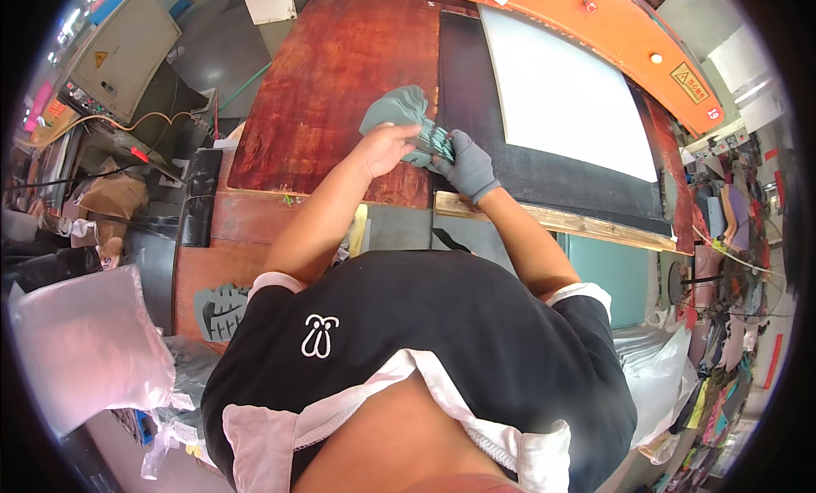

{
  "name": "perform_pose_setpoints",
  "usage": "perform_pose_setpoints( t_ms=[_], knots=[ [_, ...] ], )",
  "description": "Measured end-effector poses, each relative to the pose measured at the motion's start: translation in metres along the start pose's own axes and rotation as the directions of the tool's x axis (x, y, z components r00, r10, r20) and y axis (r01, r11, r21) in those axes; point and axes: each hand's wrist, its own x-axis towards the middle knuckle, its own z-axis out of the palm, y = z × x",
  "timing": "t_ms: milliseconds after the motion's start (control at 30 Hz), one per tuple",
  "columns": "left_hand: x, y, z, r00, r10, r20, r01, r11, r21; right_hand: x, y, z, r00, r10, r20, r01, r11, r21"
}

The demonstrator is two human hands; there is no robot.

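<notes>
Between my two hands is a stack of thin grey-green cut pieces (pixel 398 107) with rounded outlines, fanned out at the top. My bare left hand (pixel 385 148) is closed on the stack's left side, its thumb across the front. On the right, my right hand (pixel 470 166) wears a grey glove with the fingertips uncovered and grips the layered edges. The stack is held over the near part of a reddish-brown board (pixel 331 85), beside a black mat (pixel 544 170). What exactly the pieces are, I cannot tell.
A white sheet (pixel 578 93) lies on the mat, under an orange machine beam (pixel 629 47). A wooden strip (pixel 510 214) edges the near side. Grey cut pieces (pixel 223 313) and a clear plastic bag (pixel 89 340) are at left, below a control cabinet (pixel 119 51). Colourful materials (pixel 731 357) fill the right.
</notes>
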Motion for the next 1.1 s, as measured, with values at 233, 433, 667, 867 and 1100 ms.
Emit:
perform_pose_setpoints(
  t_ms=[233,433,667,867,1100],
  knots=[
    [-0.039,0.018,0.003,0.990,-0.090,-0.104,0.113,0.963,0.244,-0.001,0.010,0.000,0.992,-0.122,-0.020,0.123,0.983,0.139],
    [-0.106,0.077,0.036,0.933,-0.208,-0.293,0.354,0.385,0.852,0.001,0.012,-0.001,0.986,-0.161,0.030,0.159,0.985,0.064],
    [-0.022,0.061,0.067,0.966,-0.088,0.242,-0.249,-0.562,0.789,0.001,0.011,-0.003,0.983,-0.181,0.031,0.179,0.982,0.061],
    [-0.022,0.073,0.049,0.974,-0.096,0.204,-0.217,-0.639,0.738,0.003,0.008,-0.002,0.989,-0.135,0.061,0.132,0.989,0.060],
    [-0.032,0.088,0.069,0.954,0.114,0.276,-0.175,-0.536,0.826,0.015,-0.007,-0.043,0.992,-0.087,0.090,0.074,0.987,0.142]
  ],
)
